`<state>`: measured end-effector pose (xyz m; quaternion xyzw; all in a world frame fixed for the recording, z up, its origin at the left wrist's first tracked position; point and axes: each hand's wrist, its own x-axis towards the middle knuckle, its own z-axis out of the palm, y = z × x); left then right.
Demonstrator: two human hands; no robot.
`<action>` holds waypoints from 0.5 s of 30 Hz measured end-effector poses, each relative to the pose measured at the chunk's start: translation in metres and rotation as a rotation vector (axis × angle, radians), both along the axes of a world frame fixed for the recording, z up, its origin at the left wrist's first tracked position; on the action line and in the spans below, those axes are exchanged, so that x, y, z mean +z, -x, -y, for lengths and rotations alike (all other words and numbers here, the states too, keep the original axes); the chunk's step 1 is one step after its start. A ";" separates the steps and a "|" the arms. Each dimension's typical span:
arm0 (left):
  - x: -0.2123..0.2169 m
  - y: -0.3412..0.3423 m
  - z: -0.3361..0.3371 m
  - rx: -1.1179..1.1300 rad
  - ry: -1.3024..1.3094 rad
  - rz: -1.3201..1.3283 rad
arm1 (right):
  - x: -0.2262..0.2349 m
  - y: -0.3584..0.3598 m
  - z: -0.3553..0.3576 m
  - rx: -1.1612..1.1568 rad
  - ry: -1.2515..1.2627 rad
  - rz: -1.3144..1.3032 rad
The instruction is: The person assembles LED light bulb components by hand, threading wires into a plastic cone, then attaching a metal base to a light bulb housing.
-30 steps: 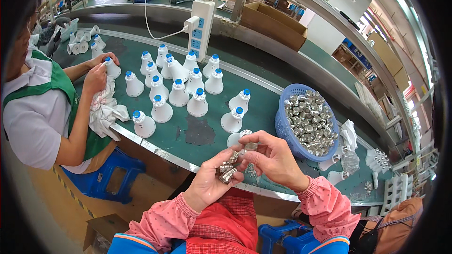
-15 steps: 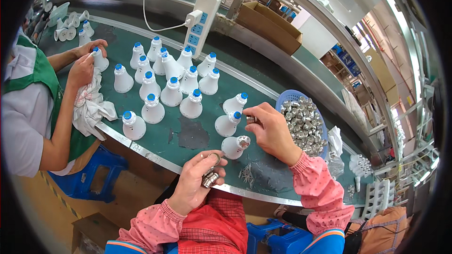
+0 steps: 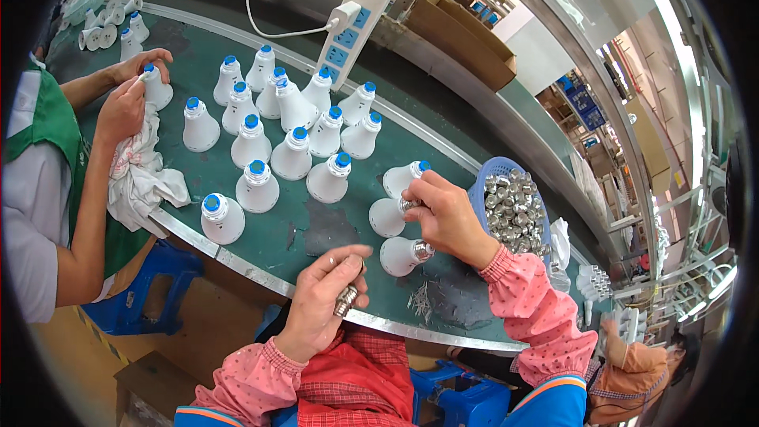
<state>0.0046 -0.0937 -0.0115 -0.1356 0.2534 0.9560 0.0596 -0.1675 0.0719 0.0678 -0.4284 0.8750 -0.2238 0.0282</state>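
Observation:
My right hand (image 3: 449, 215) pinches a silvery metal screw cap (image 3: 409, 205) at the neck of a white bulb housing (image 3: 386, 218). Nearer to me, another bulb housing (image 3: 397, 257) lies tilted with a metal cap (image 3: 423, 250) on its neck. Behind them a third housing (image 3: 400, 182) has a blue top. My left hand (image 3: 320, 300), low over the table's front edge, is curled around several metal screw caps (image 3: 345, 300); its fingers partly hide them.
Several blue-topped bulb housings (image 3: 291, 155) stand at the middle left. A blue basket (image 3: 477, 196) of metal caps is at right, thin metal pins (image 3: 421, 300) near the front edge. A power strip (image 3: 356, 25) rises behind. At left a co-worker's hands (image 3: 130, 95) hold a housing above a white cloth (image 3: 141, 182).
My right hand has brought its metal cap onto the neck of the middle housing, whose blue top no longer shows. My left fingers have shifted around their caps. The whole view has turned slightly.

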 end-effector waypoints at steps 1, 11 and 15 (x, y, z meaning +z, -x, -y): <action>0.002 0.001 0.001 0.010 0.037 -0.017 | -0.002 -0.002 0.001 -0.001 0.037 -0.024; -0.004 0.020 0.010 -0.042 -0.111 -0.090 | 0.029 -0.043 0.012 0.073 0.172 -0.224; -0.002 0.020 0.004 -0.173 -0.283 -0.235 | 0.025 -0.072 0.016 0.183 0.154 0.047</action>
